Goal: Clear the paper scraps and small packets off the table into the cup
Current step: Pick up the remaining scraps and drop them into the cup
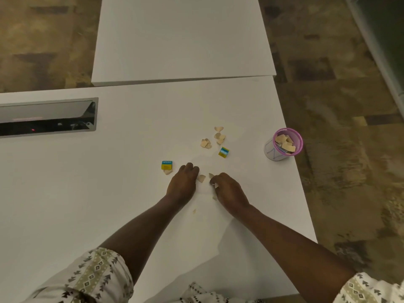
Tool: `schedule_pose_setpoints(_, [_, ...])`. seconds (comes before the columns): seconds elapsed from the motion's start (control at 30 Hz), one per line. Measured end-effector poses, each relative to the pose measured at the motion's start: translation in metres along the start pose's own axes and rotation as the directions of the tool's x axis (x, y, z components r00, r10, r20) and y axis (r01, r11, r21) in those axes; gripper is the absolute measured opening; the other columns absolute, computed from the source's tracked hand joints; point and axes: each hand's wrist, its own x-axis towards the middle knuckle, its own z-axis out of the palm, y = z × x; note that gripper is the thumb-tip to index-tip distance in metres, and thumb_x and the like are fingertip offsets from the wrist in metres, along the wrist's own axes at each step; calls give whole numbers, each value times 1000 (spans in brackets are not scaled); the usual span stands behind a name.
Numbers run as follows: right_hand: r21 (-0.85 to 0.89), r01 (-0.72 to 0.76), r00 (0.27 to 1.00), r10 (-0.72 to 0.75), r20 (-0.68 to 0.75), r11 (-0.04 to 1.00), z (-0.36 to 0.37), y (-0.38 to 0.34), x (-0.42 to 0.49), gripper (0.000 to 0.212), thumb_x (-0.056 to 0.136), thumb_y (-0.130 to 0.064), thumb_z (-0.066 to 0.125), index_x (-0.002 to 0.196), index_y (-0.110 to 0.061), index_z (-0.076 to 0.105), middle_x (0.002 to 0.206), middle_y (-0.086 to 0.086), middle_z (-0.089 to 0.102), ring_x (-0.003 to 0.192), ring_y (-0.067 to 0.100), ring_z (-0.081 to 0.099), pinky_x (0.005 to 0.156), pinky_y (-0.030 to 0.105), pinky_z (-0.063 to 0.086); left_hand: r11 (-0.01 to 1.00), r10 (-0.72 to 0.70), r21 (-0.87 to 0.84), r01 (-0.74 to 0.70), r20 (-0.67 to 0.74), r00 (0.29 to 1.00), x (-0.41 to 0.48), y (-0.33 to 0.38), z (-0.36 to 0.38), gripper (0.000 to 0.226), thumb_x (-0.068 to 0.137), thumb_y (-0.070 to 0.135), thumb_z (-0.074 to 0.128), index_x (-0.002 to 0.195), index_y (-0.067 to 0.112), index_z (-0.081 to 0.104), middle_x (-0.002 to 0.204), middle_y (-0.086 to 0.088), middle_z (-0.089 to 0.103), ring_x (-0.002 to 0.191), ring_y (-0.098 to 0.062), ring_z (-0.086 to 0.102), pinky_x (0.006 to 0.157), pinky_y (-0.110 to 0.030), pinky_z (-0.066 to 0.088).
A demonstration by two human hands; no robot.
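Observation:
Both my hands rest on the white table [109,193]. My left hand [183,182] lies knuckles up with curled fingers; what is under it is hidden. Beside its fingertips sits a tan paper scrap [201,178]. My right hand [227,191] curls over several small scraps, with bits showing at its fingertips. A blue-and-yellow packet [167,165] lies left of my left hand, a scrap touching its near edge. Another packet [223,152] and a cluster of tan scraps [218,137] lie farther out. The pink-rimmed cup [284,144], holding scraps, stands near the right edge.
A recessed cable box with a grey lid [48,117] is set into the table at the left. A second white table [181,40] butts against the far side. One tiny scrap [194,211] lies between my forearms. Patterned carpet [338,106] lies beyond the right edge.

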Motion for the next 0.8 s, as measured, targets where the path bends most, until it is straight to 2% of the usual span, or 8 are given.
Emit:
schedule_pose_setpoints(0.13, [321,-261,954,294,-59,910,-9,-2,-3,16,92,-10,60,96,-16,74,97,0,73,84,15,69,74,25,57,977,-119,-186,104,-69,991,-7,11,-2,24,88,-3,45,99,8,63,100,-10,59,94,-29,57,76,-42,49])
schedule_pose_setpoints(0.2, [428,-328,927,374,-25,842,-16,1,-6,13,93,-15,63,94,-23,73,95,-6,73,78,8,69,62,17,56,964,-139,-240,115,-87,986,-8,19,-4,25,88,-2,46,99,9,65,99,-9,62,91,-28,60,75,-39,50])
schedule_pose_setpoints(0.27, [450,-330,920,388,-42,830,-25,5,-8,12,93,-17,64,94,-24,73,97,-10,73,83,4,67,68,12,54,955,-150,-272,118,-99,984,-7,28,-5,25,90,-1,48,103,11,67,101,-8,65,93,-26,61,78,-37,52])
schedule_pose_setpoints(0.37, [496,-311,917,394,-68,810,-44,12,-10,14,94,-15,64,100,-20,75,103,-8,73,92,7,68,87,22,56,940,-156,-322,109,-126,980,-2,47,-9,25,91,1,51,105,12,69,104,-7,67,95,-23,63,83,-37,54])
schedule_pose_setpoints(0.63, [523,-237,895,393,-209,819,-120,45,-6,15,93,-12,62,100,-17,75,103,-2,73,97,18,68,91,39,57,882,-137,-470,33,-190,972,32,123,-24,20,90,9,54,102,15,69,103,-2,71,92,-21,64,78,-35,52])
schedule_pose_setpoints(0.7, [506,-244,872,415,-258,827,-140,56,-2,15,93,-11,62,100,-15,74,102,2,73,93,19,67,84,33,59,876,-103,-483,-4,-195,975,45,146,-29,19,90,9,54,101,16,68,98,-3,70,88,-21,65,73,-33,50])
schedule_pose_setpoints(0.73, [490,-263,858,434,-275,831,-148,61,2,15,92,-11,63,100,-15,75,98,3,72,85,16,66,75,22,57,869,-93,-494,-17,-197,976,53,157,-31,18,90,9,55,101,15,68,97,-4,70,87,-22,65,71,-32,49])
schedule_pose_setpoints(0.8, [431,-330,831,475,-289,840,-167,72,10,14,90,-12,64,100,-13,74,88,3,68,68,8,59,55,5,44,854,-90,-519,-28,-201,975,69,181,-36,17,90,10,57,101,14,68,95,-6,71,86,-24,65,72,-34,50])
